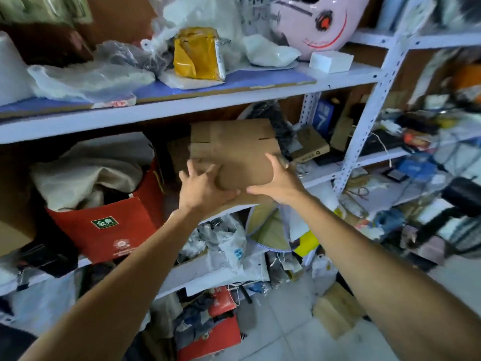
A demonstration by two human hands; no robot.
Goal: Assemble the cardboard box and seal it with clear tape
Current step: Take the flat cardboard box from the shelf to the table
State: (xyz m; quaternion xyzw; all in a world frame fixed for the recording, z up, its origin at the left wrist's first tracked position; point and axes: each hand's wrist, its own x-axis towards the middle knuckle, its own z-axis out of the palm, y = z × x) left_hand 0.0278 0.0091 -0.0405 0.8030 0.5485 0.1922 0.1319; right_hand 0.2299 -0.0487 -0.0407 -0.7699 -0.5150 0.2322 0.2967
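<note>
Fingers (273, 162) grip blurred cardboard (234, 149) — underside hidden.

Shelf bay cramped: red bag (104, 225) left, small boxes (309, 144) right, shelf board (156, 110) just overhead.

- Soft, even daylight, brightest toward two o'clock; no hard shadows.
- Glare on the pink inflatable (320, 24) at one o'clock.
- Motion blur smears the right-hand shelves (364, 76); the edges bow, wide-angle.
</note>
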